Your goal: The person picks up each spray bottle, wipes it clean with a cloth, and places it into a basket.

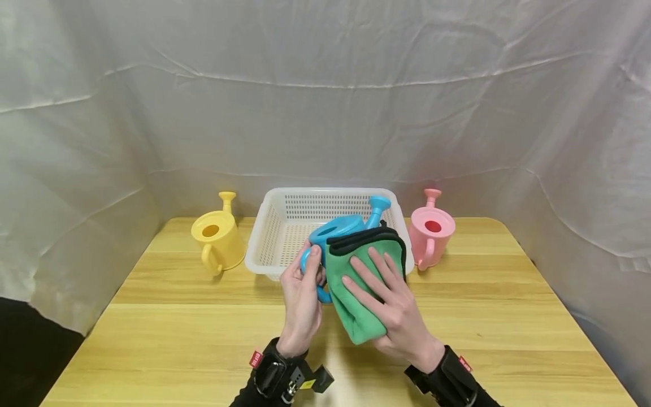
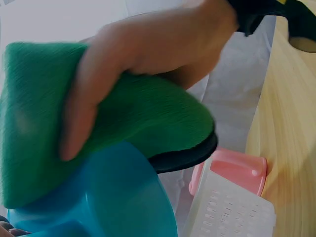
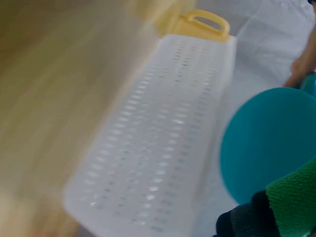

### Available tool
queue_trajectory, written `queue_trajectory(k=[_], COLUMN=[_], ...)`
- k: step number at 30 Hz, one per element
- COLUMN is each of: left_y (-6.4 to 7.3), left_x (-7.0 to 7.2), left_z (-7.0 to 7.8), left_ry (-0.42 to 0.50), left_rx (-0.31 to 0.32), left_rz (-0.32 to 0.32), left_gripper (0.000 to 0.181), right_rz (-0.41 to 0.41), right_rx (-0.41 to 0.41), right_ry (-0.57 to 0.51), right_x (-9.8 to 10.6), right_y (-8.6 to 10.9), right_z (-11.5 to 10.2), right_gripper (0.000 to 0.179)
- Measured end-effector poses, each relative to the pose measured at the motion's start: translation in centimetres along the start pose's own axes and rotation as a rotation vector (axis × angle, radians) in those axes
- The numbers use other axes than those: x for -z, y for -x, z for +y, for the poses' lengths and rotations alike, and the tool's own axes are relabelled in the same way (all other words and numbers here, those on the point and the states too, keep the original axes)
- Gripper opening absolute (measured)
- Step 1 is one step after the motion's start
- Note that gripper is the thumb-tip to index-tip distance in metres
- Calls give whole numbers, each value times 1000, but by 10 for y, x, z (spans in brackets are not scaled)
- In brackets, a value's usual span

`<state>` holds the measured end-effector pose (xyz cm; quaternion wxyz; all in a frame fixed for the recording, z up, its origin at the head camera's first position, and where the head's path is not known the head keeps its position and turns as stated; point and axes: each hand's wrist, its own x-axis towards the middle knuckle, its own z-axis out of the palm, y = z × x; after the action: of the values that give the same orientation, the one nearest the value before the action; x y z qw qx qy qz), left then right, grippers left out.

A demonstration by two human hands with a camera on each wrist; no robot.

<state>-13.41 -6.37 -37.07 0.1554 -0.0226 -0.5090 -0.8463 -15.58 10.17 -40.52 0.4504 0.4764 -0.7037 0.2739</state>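
Observation:
In the head view a blue watering can (image 1: 338,226) is held up in front of the basket, its spout toward the back right. My left hand (image 1: 302,294) grips the can by its handle. With fingers spread, my right hand (image 1: 394,311) presses a folded green cloth (image 1: 351,299) with black edging against the can's side. The cloth hides much of the can's body. The left wrist view shows the green cloth (image 2: 148,108) lying over the blue can (image 2: 128,192). In the right wrist view the can's round blue base (image 3: 271,143) faces the camera.
A white perforated basket (image 1: 259,249) stands at the back middle of the wooden table (image 1: 178,339). To its left is a yellow watering can (image 1: 226,243), to its right a pink one (image 1: 431,232). Grey sheeting (image 1: 325,124) hangs behind and at both sides.

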Motion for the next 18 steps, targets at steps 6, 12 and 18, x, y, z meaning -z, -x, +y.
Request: queue_trajectory(k=[6,12,18], left_y=[0,0,0], left_x=[-1,0,2], left_z=[0,2,3], left_ry=[7,41,67], left_rx=[-13,3,18], left_rz=[2,10,14], left_gripper=[35,40,47], right_rz=[15,-4,-115], right_rx=[-85,-7,88], right_ry=[-21,-25,-47], right_x=[-2,0,12], right_y=[-17,-14,2], right_z=[2,3,6], right_gripper=[49,44,44])
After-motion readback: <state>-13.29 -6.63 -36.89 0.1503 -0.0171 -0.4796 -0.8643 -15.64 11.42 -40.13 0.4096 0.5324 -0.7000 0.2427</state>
